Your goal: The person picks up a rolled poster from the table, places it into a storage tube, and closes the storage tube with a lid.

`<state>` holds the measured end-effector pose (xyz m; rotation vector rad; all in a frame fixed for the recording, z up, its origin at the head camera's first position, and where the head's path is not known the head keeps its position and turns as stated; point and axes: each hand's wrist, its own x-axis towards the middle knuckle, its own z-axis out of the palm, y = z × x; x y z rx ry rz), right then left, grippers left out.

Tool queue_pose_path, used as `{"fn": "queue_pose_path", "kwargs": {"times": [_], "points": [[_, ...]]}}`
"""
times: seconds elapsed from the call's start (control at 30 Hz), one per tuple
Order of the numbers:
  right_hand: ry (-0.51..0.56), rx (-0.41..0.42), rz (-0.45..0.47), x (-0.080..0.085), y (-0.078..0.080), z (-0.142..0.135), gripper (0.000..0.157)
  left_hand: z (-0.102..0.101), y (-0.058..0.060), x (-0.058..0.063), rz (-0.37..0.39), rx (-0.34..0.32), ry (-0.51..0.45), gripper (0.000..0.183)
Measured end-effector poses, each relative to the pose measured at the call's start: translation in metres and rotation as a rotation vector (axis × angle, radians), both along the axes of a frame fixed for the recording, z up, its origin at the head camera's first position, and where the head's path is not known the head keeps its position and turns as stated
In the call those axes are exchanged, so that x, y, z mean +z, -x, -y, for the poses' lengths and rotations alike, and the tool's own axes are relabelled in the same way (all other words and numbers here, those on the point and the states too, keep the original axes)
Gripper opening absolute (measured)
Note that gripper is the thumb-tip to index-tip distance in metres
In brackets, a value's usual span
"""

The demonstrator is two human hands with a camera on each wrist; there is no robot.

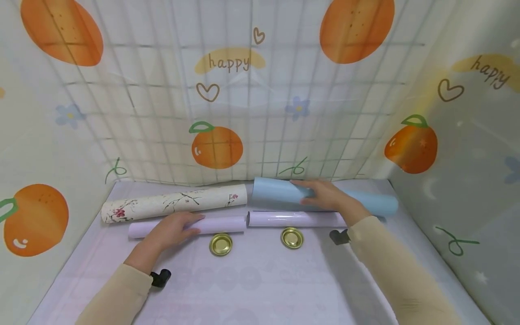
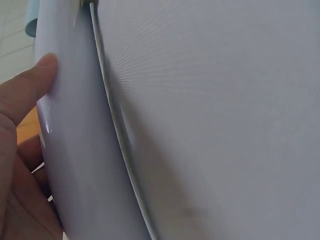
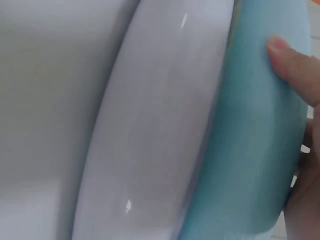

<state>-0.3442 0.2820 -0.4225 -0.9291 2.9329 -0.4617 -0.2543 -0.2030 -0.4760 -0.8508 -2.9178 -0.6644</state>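
My left hand [image 1: 172, 231] holds a pale lavender paper-like roll [image 1: 225, 224] lying across the table. In the left wrist view the thumb presses the near side of that roll [image 2: 82, 130] and the other fingers go behind it. My right hand [image 1: 325, 196] grips a thicker light blue roll [image 1: 276, 194] at the back right. Its thumb lies on the front of the blue roll [image 3: 245, 125] in the right wrist view, its fingers partly hidden behind. A glossy lavender roll [image 1: 296, 219] lies just in front of the blue one.
Behind the left hand lies a white roll with a blossom print [image 1: 211, 197]. Two small round gold dishes, one on the left [image 1: 220, 244] and one on the right [image 1: 292, 238], sit before the rolls. A printed curtain [image 1: 268, 135] hangs along the table's back edge.
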Motion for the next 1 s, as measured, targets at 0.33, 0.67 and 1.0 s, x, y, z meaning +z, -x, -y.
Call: {"fn": "queue_pose_path", "kwargs": {"times": [0.33,0.67,1.0], "points": [[-0.065,-0.042,-0.059,0.023,-0.024,-0.003,0.072,0.006,-0.007,0.008,-0.006,0.058,-0.034,0.049],[-0.024,-0.042,-0.132,0.03,-0.041,-0.005,0.075,0.008,-0.009,0.019,-0.081,0.033,-0.064,0.049],[0.069,-0.006,-0.127,0.036,-0.06,-0.001,0.077,0.009,-0.007,0.032,-0.121,0.057,-0.12,0.047]]}}
